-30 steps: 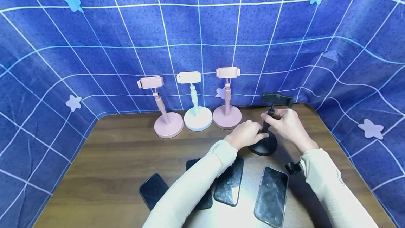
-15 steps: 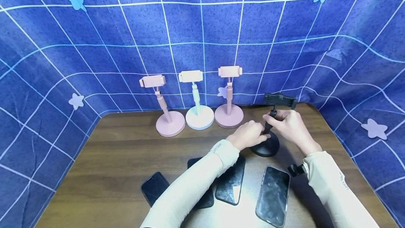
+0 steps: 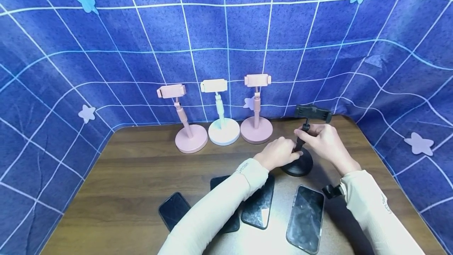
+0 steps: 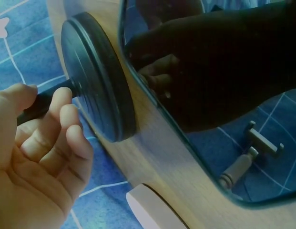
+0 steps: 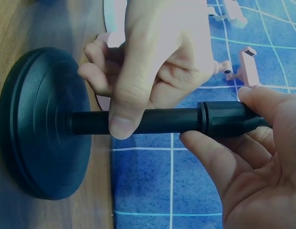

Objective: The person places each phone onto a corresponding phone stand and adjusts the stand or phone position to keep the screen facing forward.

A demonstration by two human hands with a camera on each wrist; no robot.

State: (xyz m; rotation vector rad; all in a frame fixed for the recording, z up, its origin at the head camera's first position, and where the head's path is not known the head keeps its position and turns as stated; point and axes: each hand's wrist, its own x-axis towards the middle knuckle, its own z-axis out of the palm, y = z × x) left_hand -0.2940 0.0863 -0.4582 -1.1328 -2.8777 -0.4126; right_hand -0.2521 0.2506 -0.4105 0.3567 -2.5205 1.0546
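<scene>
A black phone stand (image 3: 298, 164) with a round base stands on the table at the right, its clamp head (image 3: 313, 113) on top. My left hand (image 3: 277, 152) pinches the lower pole between thumb and fingers, just above the base. Higher up, my right hand (image 3: 325, 141) grips the thicker collar (image 5: 226, 118) of the pole with thumb and fingertips. In the right wrist view, the left thumb lies across the bare pole (image 5: 171, 120). The left wrist view shows the stand's base (image 4: 97, 78) beside my left hand (image 4: 47, 148).
Two pink stands (image 3: 191, 139) (image 3: 256, 130) and a white stand (image 3: 223, 132) line the table's back edge. Several dark phones lie in front, including a left one (image 3: 174, 210), a middle one (image 3: 258, 206) and a right one (image 3: 305, 219). A blue cloth hangs behind.
The whole view shifted slightly between the first two frames. Both hands keep their hold on the black stand, with hardly any visible movement.
</scene>
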